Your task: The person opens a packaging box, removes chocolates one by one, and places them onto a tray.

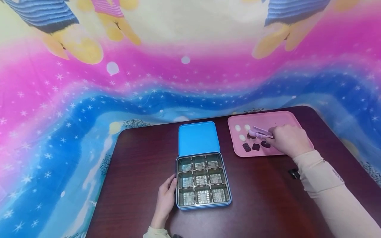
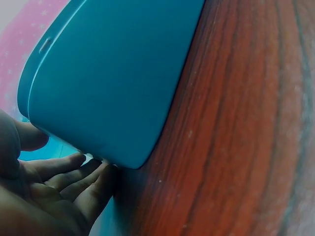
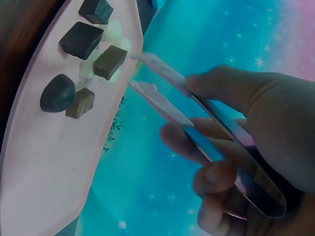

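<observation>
My right hand [image 1: 290, 140] holds a pair of tongs [image 3: 165, 108] with pale pink-purple tips over the pink tray [image 1: 279, 118]. In the right wrist view the tips stand apart with nothing seen between them. Several dark chocolates [image 3: 81, 40] and some white oval pieces [image 1: 237, 128] lie on the tray near the tips. My left hand [image 1: 164, 199] touches the left side of a blue tin [image 1: 205, 207], its fingers and thumb along the edge in the left wrist view. A metallic-looking insert [image 1: 201, 179] with several square compartments fills the tin, and no pieces show in them.
The tin's blue lid [image 1: 198, 138] is folded back flat behind it. Both tin and tray rest on a dark red wooden table [image 1: 143, 165]. A small black object [image 1: 294, 173] sits beneath the right sleeve. A printed curtain [image 1: 134, 76] hangs behind the table.
</observation>
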The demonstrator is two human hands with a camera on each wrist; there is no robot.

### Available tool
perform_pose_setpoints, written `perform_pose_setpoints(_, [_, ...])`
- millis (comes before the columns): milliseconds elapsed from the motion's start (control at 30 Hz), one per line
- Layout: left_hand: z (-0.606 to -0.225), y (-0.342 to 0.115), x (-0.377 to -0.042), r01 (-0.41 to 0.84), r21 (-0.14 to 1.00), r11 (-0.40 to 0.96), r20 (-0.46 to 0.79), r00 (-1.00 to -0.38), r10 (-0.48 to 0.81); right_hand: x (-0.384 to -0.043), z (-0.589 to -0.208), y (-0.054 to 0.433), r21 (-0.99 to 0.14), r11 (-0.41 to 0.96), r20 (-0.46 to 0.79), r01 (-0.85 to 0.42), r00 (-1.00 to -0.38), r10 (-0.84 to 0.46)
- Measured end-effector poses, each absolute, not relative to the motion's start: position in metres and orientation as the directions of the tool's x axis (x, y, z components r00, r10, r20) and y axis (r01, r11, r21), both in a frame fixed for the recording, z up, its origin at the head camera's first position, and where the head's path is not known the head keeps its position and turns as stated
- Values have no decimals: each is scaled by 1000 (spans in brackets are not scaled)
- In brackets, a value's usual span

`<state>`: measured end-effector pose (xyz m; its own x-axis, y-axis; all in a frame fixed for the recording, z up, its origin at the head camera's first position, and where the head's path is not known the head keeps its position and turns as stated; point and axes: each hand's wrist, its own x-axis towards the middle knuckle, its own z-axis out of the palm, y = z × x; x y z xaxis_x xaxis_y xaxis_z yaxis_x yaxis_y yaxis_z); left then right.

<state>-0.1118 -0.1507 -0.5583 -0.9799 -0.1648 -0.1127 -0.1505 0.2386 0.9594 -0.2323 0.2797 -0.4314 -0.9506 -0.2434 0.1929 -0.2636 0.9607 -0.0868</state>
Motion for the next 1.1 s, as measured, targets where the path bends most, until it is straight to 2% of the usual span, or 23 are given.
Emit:
perform_pose_setpoints(167, [-559,-151,-112,-148,958,245,-108,-980,-168,-235,-434,281,-76,950,149,-304,-945,-291])
perform_pose_setpoints(933, [-560,-152,-112,-153,960,234,-115,-979,-168,-243,-438,282,-69,946,73,-316,-948,-311])
perform_pose_setpoints(1100, [-560,-152,-113,-147,960,236,-109,-980,-167,-245,-433,282,-84,944,88,-320,-946,-313])
